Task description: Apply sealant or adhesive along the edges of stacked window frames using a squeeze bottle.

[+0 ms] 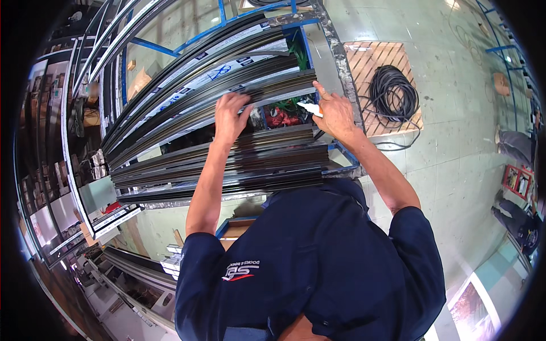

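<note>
Strips (282,87): lay dark, glossy, between hands
Left hand (230,116): spread loosely, blurred
Right hand (336,115): gripped white tube (310,108)

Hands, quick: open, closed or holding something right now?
Left hand: open over the dark strips, nothing visibly held.
Right hand: closed around a white bottle, index finger extended.

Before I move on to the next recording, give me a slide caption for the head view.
Left hand over long dark profile strips, right hand gripping a white narrow-tipped bottle.
</note>
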Demonstrator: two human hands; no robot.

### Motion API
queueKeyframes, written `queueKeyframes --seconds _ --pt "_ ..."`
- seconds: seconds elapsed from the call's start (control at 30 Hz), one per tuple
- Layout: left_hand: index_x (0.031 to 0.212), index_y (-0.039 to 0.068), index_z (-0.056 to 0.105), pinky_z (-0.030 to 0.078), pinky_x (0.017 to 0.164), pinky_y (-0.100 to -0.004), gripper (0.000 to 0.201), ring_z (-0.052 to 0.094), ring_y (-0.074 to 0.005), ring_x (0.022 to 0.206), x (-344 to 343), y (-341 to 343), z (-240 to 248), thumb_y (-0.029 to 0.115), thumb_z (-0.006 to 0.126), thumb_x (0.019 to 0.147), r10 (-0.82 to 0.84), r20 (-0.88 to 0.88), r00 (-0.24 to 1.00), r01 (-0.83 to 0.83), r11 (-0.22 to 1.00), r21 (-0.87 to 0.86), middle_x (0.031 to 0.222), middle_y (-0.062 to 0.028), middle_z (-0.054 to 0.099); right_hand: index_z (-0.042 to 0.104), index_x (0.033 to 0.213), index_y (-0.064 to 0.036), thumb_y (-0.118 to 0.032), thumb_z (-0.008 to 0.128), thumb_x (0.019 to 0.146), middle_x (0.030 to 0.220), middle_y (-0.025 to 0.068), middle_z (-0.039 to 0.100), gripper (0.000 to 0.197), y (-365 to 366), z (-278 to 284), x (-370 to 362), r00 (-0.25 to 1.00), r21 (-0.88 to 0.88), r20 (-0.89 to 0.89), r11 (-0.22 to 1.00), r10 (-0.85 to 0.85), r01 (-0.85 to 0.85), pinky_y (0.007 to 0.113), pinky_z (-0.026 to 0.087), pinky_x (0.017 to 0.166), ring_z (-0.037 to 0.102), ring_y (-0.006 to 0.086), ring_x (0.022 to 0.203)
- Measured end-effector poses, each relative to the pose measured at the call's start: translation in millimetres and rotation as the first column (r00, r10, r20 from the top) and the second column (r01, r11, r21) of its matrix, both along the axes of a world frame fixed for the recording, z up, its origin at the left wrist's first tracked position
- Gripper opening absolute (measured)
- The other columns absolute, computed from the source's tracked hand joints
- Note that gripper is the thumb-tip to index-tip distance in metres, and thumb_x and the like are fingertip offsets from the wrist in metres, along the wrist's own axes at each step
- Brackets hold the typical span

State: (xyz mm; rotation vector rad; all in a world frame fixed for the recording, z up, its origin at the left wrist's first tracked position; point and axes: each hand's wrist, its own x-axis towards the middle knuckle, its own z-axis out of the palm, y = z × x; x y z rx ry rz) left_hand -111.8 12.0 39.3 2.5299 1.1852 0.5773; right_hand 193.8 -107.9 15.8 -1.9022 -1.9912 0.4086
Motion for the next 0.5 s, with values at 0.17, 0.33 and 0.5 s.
queueKeyframes --seconds 0.17,0.33,0.5 --pt "0.106 0.004 0.076 0.049 0.093 -0.043 0.025 0.063 -0.0311 0.107 83 31 -10 0.019 0.076 0.086 -0.149 0.069 0.986 0.145 0.988 0.062 0.113 -0.0085 0.074 0.068 0.071 0.0008 -0.019 0.083 0.069 0.158 0.0018 0.049 0.025 -1 -1 -2 1.0 -0.009 -0.014 1.0 -0.023 0.023 0.044 0.054 0.081 0.065 0.0288 0.088" --pt "0.107 0.004 0.078 0.054 0.087 -0.0438 0.024 0.066 -0.0328 0.101 107 52 -26 0.019 0.073 0.089 -0.154 -0.099 0.983 0.151 0.988 -0.035 0.106 -0.0105 0.072 0.067 0.072 0.001 -0.02 0.08 0.072 0.158 -0.0005 0.05 0.025 0 -5 -3 0.997 -0.004 -0.061 0.999 -0.038 0.038 0.043 0.054 0.08 0.065 0.0297 0.085" --pt "0.104 0.007 0.078 0.054 0.077 -0.046 0.022 0.067 -0.0349 0.088 116 68 -15 0.023 0.072 0.09 -0.265 -0.146 0.953 0.244 0.959 -0.144 0.091 -0.0117 0.066 0.068 0.076 0.0004 -0.023 0.074 0.077 0.156 -0.0025 0.052 0.024 0 -16 -1 0.981 0.012 -0.168 0.995 -0.092 0.095 0.045 0.053 0.081 0.065 0.0304 0.086"
